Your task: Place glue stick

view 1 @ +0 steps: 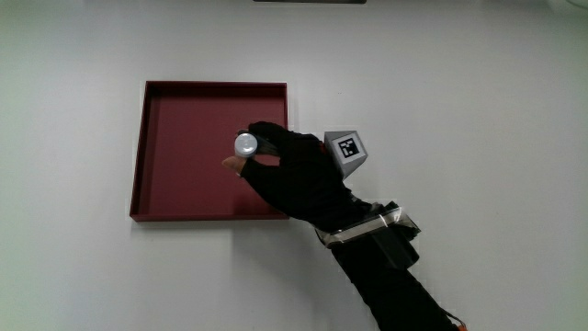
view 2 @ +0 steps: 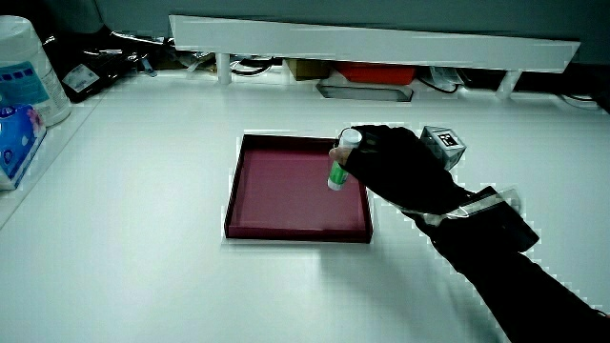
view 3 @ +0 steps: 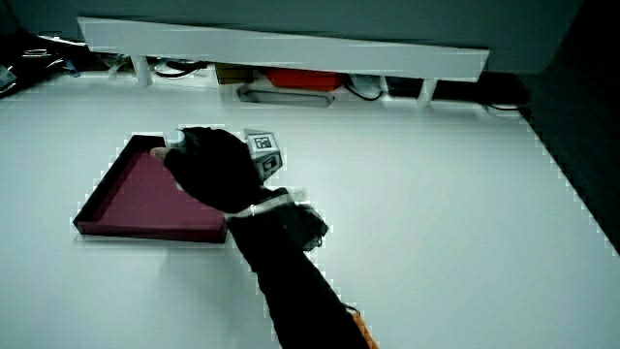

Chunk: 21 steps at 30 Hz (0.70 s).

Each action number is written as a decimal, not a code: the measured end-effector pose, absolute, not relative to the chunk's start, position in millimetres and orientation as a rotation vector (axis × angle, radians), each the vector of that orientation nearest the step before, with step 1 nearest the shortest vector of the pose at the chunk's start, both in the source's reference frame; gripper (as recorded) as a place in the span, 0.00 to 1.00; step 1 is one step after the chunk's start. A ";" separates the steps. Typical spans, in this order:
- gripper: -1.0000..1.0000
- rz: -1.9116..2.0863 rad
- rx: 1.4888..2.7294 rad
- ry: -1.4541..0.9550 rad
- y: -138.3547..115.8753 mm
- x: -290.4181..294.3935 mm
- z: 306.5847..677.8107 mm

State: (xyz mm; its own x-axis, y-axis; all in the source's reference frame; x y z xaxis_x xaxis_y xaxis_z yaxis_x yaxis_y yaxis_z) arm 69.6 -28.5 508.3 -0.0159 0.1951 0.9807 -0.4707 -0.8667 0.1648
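Observation:
A dark red square tray (view 1: 175, 147) lies on the white table. The hand (view 1: 294, 170) reaches over the tray's edge and is shut on a glue stick (view 1: 245, 144), which it holds upright above the tray floor. The stick has a white cap and a green and white body (view 2: 338, 171). In both side views the tray (view 2: 276, 181) (view 3: 136, 199) is seen, with the hand (view 2: 396, 167) (view 3: 208, 160) over it. In one side view only the stick's cap (view 3: 174, 139) peeks out past the glove. The patterned cube (view 1: 347, 149) sits on the back of the hand.
A low white partition (view 2: 372, 43) runs along the table's edge farthest from the person, with small items under it. A white tub (view 2: 29, 67) and a blue pack (view 2: 14, 138) stand at the table's edge, away from the tray.

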 end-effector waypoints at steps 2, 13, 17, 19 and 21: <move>0.50 1.890 1.828 -0.273 -28.2 64.8 514.5; 0.50 1.803 1.815 -0.240 -15.2 46.4 536.0; 0.50 1.802 1.793 -0.211 -13.3 43.5 542.6; 0.50 1.799 1.785 -0.199 -11.7 42.4 544.6; 0.50 1.788 1.790 -0.203 -10.5 41.1 547.7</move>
